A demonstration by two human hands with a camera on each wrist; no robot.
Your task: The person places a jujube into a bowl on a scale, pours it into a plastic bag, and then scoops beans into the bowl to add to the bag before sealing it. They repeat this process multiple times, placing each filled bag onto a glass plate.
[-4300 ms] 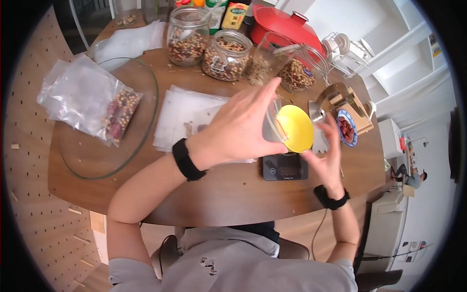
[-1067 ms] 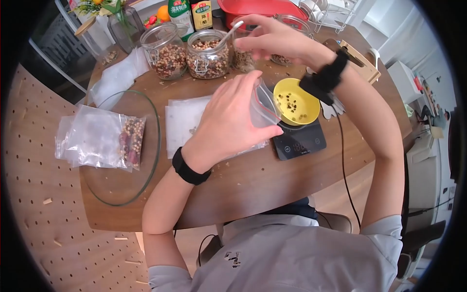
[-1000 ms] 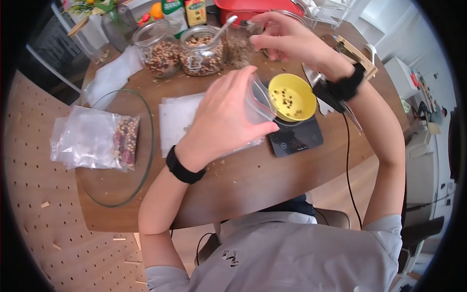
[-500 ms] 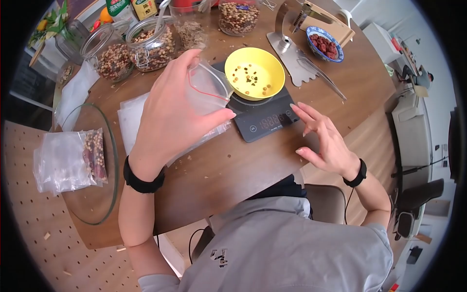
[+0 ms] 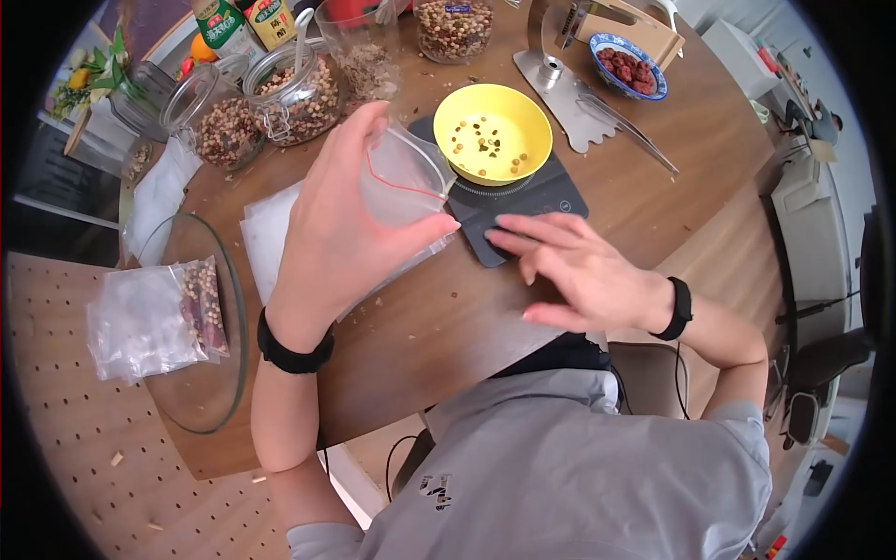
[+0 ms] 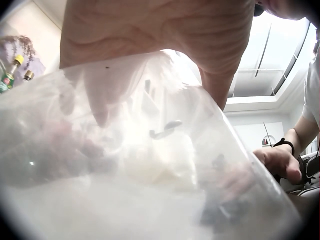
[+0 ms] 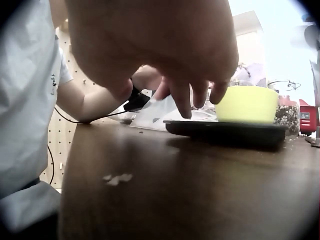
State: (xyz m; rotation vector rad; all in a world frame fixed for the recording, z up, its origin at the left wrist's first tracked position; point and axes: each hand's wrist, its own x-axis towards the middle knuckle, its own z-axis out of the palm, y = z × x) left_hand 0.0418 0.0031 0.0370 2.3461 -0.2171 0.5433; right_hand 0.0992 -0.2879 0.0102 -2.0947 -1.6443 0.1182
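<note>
Clock directions are taken from the black scale, with twelve away from me. Nearest, at about five o'clock, my right hand extends over the scale's near side, fingers loosely straightened and gripping nothing; whether the fingertips touch the surface, I cannot tell. At nine o'clock, my left hand forms a wide C, thumb well apart from the fingers, holding a clear zip bag, its red-lined mouth gaping toward the yellow bowl. That bowl stands upright on the scale's twelve o'clock half, a few beans scattered inside. At eight o'clock, a partly filled bag lies on a glass plate. Farther off, at ten o'clock, stand two clip-top jars of mixed beans; at one o'clock, a blue-and-white bowl contains dark red pieces.
</note>
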